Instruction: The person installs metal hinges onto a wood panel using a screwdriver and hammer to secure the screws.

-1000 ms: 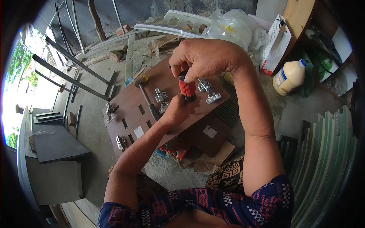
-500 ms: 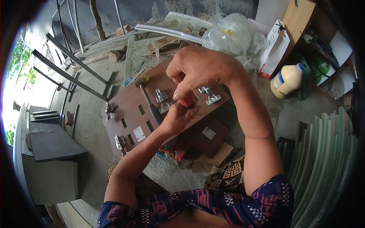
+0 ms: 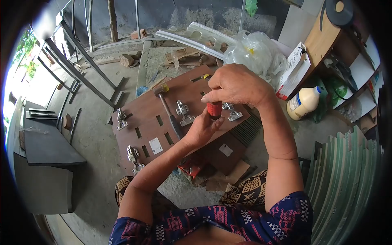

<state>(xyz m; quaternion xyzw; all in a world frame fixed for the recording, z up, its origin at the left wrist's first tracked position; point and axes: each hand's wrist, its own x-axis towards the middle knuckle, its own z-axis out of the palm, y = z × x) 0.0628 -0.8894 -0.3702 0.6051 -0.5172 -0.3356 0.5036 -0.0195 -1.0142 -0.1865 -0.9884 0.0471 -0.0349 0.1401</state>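
Observation:
My left hand [image 3: 202, 130] is closed around the lower part of a red-handled tool, apparently a screwdriver [image 3: 214, 108], held upright over the brown panel [image 3: 149, 107]. From above, my right hand [image 3: 243, 85] bends down with its fingers closed at the tool's top; its tip is hidden. Metal cabinet hinges sit on the panel: one hinge [image 3: 184, 112] left of my hands, another hinge [image 3: 233, 114] partly behind my right wrist, and two at the left edge. A hammer [image 3: 176, 125] lies beside my left forearm. Something yellow and black [image 3: 207, 76] shows beside my right knuckles.
A white label [image 3: 155, 145] and several slots mark the panel. Clear plastic bags [image 3: 251, 51] and a cream jug with a blue cap [image 3: 303, 103] stand beyond. Green-edged boards [image 3: 343, 171] are stacked at right; dark panels [image 3: 51, 141] and metal frames occupy the left.
The view has shifted, so the panel and both hands appear slightly lower and to the right. My right hand has turned a little at the tool's top. My left hand keeps its hold.

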